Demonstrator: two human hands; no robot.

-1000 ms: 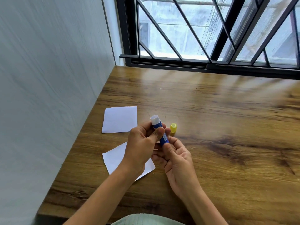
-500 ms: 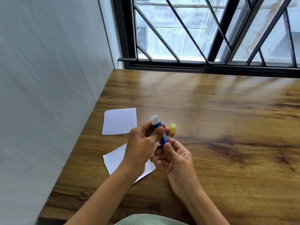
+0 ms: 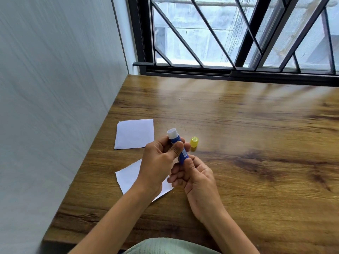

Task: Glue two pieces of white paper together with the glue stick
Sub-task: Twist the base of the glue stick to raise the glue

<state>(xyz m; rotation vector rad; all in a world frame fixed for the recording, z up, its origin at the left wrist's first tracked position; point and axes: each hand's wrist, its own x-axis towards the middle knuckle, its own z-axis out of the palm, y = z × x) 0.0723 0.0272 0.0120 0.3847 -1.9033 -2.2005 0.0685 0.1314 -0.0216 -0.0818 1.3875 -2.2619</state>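
Left hand [image 3: 157, 162] and right hand [image 3: 196, 177] both pinch the uncapped blue cylindrical glue stick [image 3: 178, 146]; small yellow plastic cap [image 3: 194, 141] at its 3 o'clock.

Wood-grain bench [image 3: 256, 125], brown with dark knot streaks on the right side, glossy glare at the far edge. Plain grey-white wall [image 3: 55, 88] runs along the left, meeting the bench edge. Far side: window [image 3: 201, 33] with black frame and diagonal black bars [image 3: 245, 33]. Pale green cloth [image 3: 165, 247] at the near edge, bottom centre.
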